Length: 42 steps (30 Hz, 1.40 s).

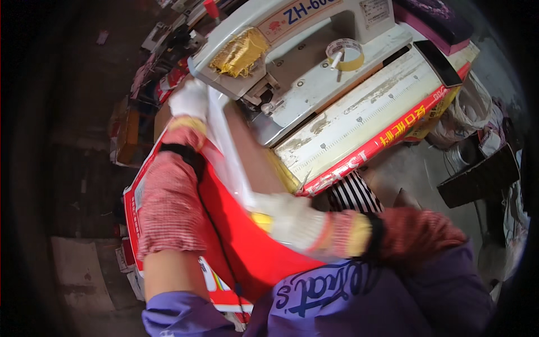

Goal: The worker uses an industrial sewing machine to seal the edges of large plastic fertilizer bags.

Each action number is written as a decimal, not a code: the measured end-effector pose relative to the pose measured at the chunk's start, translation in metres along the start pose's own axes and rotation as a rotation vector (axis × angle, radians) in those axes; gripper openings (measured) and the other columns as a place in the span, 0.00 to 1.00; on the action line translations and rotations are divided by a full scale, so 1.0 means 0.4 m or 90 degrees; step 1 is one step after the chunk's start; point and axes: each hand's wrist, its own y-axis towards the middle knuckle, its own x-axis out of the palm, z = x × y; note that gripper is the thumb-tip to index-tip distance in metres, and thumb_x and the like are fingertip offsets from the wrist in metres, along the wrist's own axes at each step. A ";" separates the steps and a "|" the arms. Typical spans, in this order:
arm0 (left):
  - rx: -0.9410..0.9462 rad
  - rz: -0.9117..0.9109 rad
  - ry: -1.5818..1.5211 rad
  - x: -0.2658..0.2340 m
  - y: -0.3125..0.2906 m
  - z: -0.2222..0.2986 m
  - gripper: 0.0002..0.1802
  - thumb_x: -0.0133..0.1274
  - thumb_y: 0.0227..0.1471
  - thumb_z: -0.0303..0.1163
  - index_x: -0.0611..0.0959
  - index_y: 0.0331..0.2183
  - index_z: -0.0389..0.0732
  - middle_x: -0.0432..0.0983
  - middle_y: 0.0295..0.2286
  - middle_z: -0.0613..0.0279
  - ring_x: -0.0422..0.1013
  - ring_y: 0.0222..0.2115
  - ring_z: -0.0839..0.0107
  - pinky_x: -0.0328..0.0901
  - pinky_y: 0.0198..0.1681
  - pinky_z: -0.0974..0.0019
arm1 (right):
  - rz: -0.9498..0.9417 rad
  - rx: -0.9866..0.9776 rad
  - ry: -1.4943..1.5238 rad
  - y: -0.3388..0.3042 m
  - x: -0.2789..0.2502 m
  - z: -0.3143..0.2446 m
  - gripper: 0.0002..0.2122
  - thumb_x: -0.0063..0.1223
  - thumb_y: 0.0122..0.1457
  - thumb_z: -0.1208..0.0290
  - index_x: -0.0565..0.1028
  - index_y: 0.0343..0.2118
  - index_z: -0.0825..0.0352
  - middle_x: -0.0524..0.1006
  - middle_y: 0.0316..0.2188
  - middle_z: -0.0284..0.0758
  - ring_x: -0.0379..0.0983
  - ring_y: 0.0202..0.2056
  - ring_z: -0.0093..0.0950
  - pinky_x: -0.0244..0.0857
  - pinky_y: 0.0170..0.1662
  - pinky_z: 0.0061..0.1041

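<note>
A red and white sack (236,238) lies across my front, its white edge (227,149) running between my two hands. My left hand (190,102), in a white knit glove, is closed on the sack's far end, close to the head of the sewing machine (320,62); motion blurs its fingers. My right hand (292,222), also gloved and blurred, is closed on the near part of that edge, beside a small yellow patch. Quilted reddish sleeve covers with black bands wrap both forearms. The machine's presser foot and needle area (261,98) stands to the right of my left hand.
On the machine bed lies a tape roll (345,54) with a pale stick leaning in it. The pale worktable (359,112) has a red printed wrap along its front edge. Yellow cloth (241,51) is tied to the machine head. Plastic bags (471,104) and a dark box (480,177) are at right.
</note>
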 end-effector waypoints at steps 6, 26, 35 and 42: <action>0.242 0.058 -0.069 0.208 -0.083 0.080 0.12 0.44 0.50 0.29 0.75 0.39 0.49 0.76 0.29 0.59 0.75 0.24 0.59 0.69 0.22 0.56 | -0.114 0.190 0.069 -0.226 -0.237 0.199 0.09 0.53 0.55 0.69 0.76 0.39 0.63 0.78 0.26 0.37 0.76 0.28 0.32 0.69 0.33 0.27; 0.227 -0.173 -0.279 0.117 -0.116 0.067 0.14 0.44 0.53 0.36 0.79 0.41 0.51 0.75 0.33 0.52 0.73 0.35 0.52 0.68 0.36 0.55 | -0.248 0.318 -0.370 -0.164 -0.248 0.088 0.15 0.53 0.53 0.59 0.74 0.42 0.59 0.76 0.22 0.39 0.75 0.27 0.39 0.67 0.28 0.37; 0.355 -0.054 -0.229 0.140 -0.063 0.094 0.13 0.44 0.51 0.31 0.82 0.37 0.47 0.77 0.30 0.49 0.74 0.34 0.53 0.68 0.38 0.56 | -0.333 0.263 -0.461 -0.163 -0.215 0.089 0.21 0.45 0.56 0.63 0.66 0.54 0.62 0.77 0.23 0.37 0.75 0.24 0.37 0.68 0.27 0.37; 0.067 -0.034 -0.187 0.092 0.138 -0.032 0.25 0.48 0.47 0.52 0.82 0.37 0.41 0.77 0.34 0.46 0.74 0.38 0.50 0.68 0.42 0.57 | -0.159 0.036 -0.494 0.169 -0.084 0.165 0.13 0.44 0.52 0.72 0.74 0.40 0.69 0.75 0.20 0.38 0.74 0.23 0.38 0.65 0.22 0.39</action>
